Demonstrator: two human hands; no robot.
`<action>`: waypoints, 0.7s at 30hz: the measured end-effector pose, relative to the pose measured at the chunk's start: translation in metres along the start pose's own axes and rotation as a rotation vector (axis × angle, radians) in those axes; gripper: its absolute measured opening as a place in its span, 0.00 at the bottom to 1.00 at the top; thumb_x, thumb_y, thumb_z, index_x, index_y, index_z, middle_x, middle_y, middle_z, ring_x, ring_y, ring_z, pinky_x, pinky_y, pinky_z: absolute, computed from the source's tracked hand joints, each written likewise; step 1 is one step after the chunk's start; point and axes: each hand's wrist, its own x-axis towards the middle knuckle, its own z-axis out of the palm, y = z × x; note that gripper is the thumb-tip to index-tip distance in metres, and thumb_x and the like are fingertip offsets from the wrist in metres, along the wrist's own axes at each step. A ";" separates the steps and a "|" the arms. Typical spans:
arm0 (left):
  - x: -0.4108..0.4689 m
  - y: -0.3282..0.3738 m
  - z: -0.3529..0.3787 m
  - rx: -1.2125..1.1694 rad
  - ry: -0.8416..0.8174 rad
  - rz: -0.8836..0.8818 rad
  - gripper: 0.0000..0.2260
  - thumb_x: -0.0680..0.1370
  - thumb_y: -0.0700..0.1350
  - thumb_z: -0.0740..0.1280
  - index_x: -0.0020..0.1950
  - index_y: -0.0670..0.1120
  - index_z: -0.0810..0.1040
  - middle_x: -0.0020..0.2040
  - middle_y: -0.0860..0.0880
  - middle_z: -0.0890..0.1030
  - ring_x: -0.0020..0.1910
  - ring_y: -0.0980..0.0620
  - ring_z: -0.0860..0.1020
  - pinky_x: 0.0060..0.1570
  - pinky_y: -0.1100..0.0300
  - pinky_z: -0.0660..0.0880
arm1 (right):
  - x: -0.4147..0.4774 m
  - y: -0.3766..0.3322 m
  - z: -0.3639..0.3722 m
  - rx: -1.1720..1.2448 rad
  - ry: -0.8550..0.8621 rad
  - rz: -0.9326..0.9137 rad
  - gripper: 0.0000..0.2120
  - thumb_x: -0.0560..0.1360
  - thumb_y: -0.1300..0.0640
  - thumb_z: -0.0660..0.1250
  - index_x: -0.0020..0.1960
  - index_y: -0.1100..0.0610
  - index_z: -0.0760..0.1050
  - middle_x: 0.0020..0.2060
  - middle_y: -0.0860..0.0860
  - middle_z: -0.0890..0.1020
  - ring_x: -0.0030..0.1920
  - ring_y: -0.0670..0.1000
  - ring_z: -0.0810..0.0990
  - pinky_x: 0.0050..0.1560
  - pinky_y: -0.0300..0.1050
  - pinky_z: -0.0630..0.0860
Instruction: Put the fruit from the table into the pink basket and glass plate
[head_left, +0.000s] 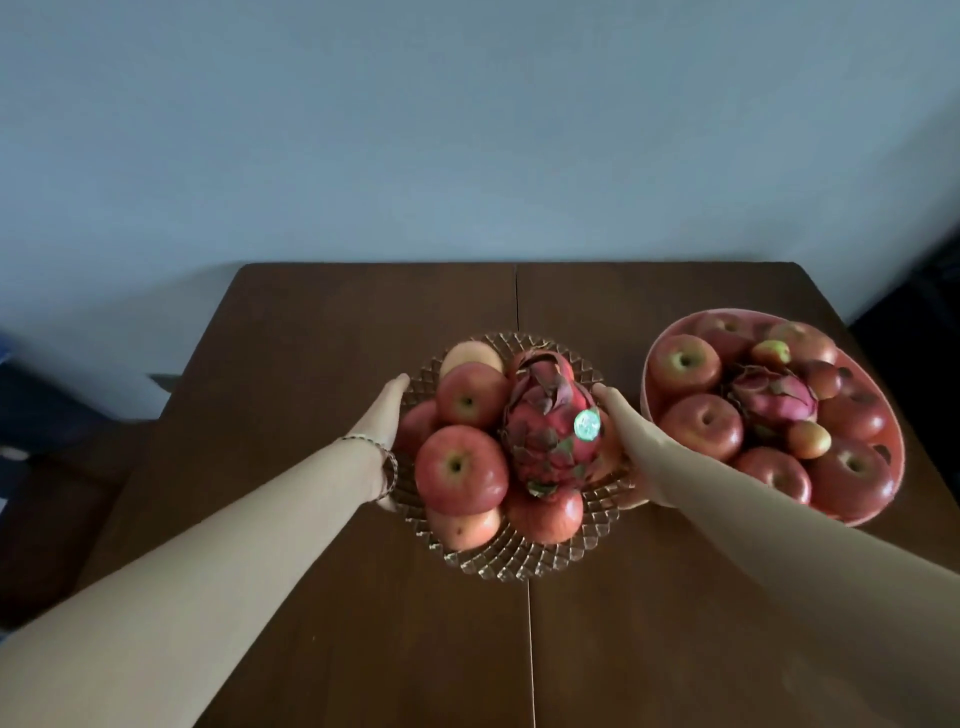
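The glass plate sits near the middle of the dark brown tabletop, straddling the seam that runs from the far edge toward the near edge. It is piled with red apples and one dragon fruit, which stands roughly upright on the right half of the heap and carries a round green sticker. A paler apple lies at the far side of the pile.

Both bare arms reach in from the near edge. The left hand, with a thin bracelet at its wrist, lies against the plate's left rim; its fingers stretch out together along the rim toward the far edge. The right hand is pressed to the plate's right rim, its fingers likewise extended together along the edge beside the dragon fruit. Both hands cup the plate from opposite sides; whether the thumbs hook under the rim cannot be told.

The pink basket stands just beside the plate, toward the right edge of the tabletop, and does not touch it. It holds more red apples, a second dragon fruit in its centre, and a few smaller reddish fruits. No fruit lies loose on the bare wood. A pale blue wall rises behind the far edge.
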 end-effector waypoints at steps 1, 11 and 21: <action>0.005 0.014 0.003 0.011 -0.002 0.012 0.34 0.65 0.72 0.59 0.58 0.47 0.76 0.57 0.40 0.78 0.56 0.37 0.75 0.61 0.35 0.65 | 0.008 -0.011 0.002 0.012 0.017 -0.004 0.47 0.53 0.27 0.61 0.66 0.52 0.68 0.60 0.58 0.76 0.59 0.63 0.75 0.53 0.63 0.73; 0.052 0.061 0.024 0.067 0.018 0.035 0.35 0.69 0.71 0.58 0.65 0.47 0.71 0.62 0.41 0.74 0.62 0.37 0.72 0.63 0.35 0.62 | 0.045 -0.035 0.011 0.133 0.185 -0.056 0.40 0.62 0.33 0.61 0.66 0.58 0.66 0.57 0.58 0.77 0.57 0.61 0.75 0.60 0.59 0.72; 0.038 0.054 0.021 0.060 0.028 0.103 0.31 0.74 0.66 0.56 0.64 0.43 0.71 0.59 0.40 0.76 0.57 0.39 0.75 0.56 0.41 0.71 | 0.026 -0.031 0.013 0.080 0.230 -0.098 0.36 0.68 0.38 0.58 0.68 0.60 0.66 0.61 0.58 0.76 0.60 0.60 0.75 0.62 0.54 0.71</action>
